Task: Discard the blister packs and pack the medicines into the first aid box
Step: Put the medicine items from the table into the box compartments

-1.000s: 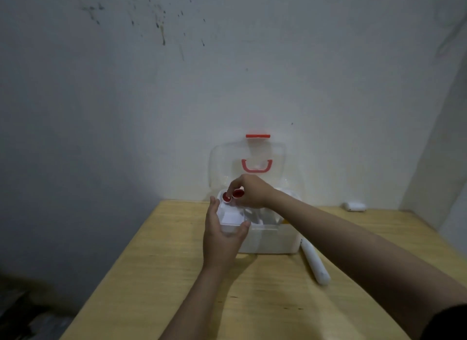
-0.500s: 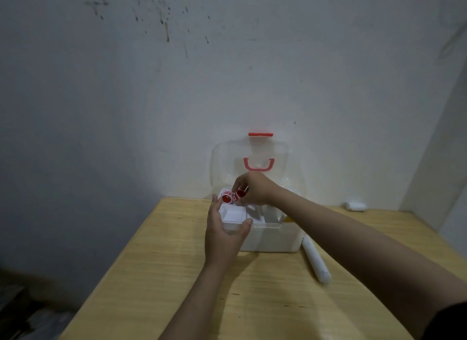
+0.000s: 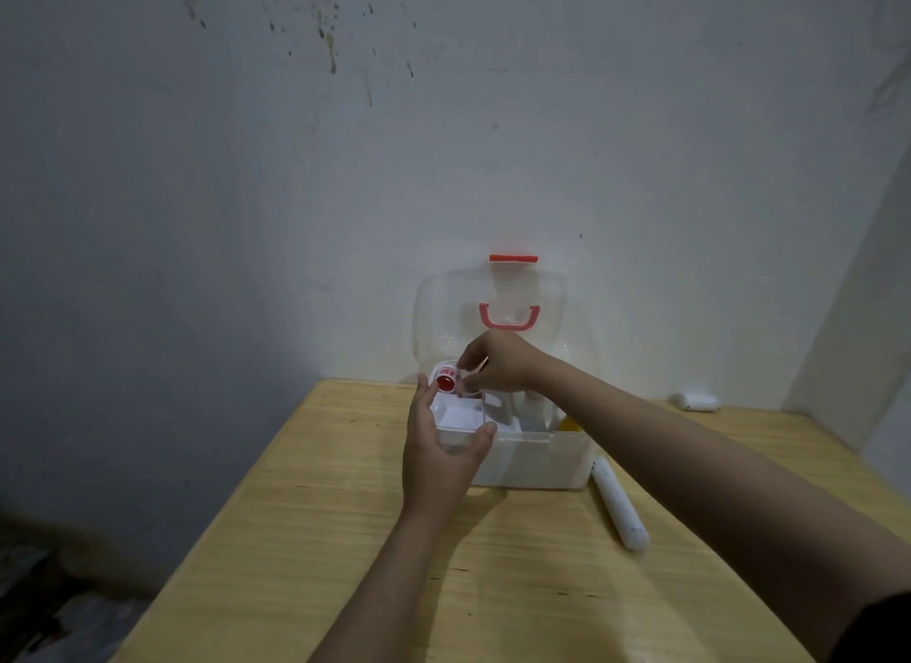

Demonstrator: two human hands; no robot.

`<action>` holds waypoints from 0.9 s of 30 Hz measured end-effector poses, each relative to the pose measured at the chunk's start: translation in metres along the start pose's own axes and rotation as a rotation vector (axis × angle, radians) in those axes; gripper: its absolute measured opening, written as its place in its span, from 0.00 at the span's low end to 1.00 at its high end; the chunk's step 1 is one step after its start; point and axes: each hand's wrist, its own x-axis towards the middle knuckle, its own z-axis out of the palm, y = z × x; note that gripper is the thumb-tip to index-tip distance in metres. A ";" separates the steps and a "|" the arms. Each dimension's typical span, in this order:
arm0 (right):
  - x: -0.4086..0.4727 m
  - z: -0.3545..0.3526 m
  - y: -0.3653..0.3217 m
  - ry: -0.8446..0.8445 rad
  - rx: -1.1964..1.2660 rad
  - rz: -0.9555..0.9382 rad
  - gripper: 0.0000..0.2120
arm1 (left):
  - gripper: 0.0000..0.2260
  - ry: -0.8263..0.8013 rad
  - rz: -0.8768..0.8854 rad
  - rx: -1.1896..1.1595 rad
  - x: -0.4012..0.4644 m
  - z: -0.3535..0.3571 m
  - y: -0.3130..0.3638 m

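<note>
A white first aid box point(image 3: 537, 458) stands open on the wooden table point(image 3: 345, 539), its clear lid point(image 3: 438, 317) with a red handle point(image 3: 509, 316) leaning back against the wall. My left hand point(image 3: 441, 453) grips a small white tray point(image 3: 458, 418) at the box's left end, thumb and fingers around its front rim. Over the tray's far left corner my right hand point(image 3: 498, 361) pinches a small blister pack with a red pill point(image 3: 447, 382). Something yellow point(image 3: 569, 423) shows inside the box on the right.
A white cylinder point(image 3: 618, 502) lies on the table just right of the box. A small white object point(image 3: 696, 400) sits at the table's back right by the wall. Clutter lies on the floor at bottom left.
My right hand shifted the red blister pack slightly left over the tray's far corner, and fewer red pills show. My left hand stays on the tray.
</note>
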 end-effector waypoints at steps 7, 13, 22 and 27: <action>0.011 0.012 -0.004 0.090 0.012 0.106 0.10 | 0.36 0.001 -0.002 0.017 0.000 0.001 0.000; 0.013 0.012 -0.005 0.129 0.052 0.137 0.05 | 0.35 0.004 0.025 0.004 0.000 0.000 0.001; 0.012 0.014 -0.004 0.105 0.026 0.067 0.10 | 0.37 0.000 0.005 0.025 0.000 0.001 0.001; -0.002 -0.007 -0.002 0.191 0.041 0.058 0.10 | 0.36 -0.003 0.008 0.004 -0.002 -0.001 0.001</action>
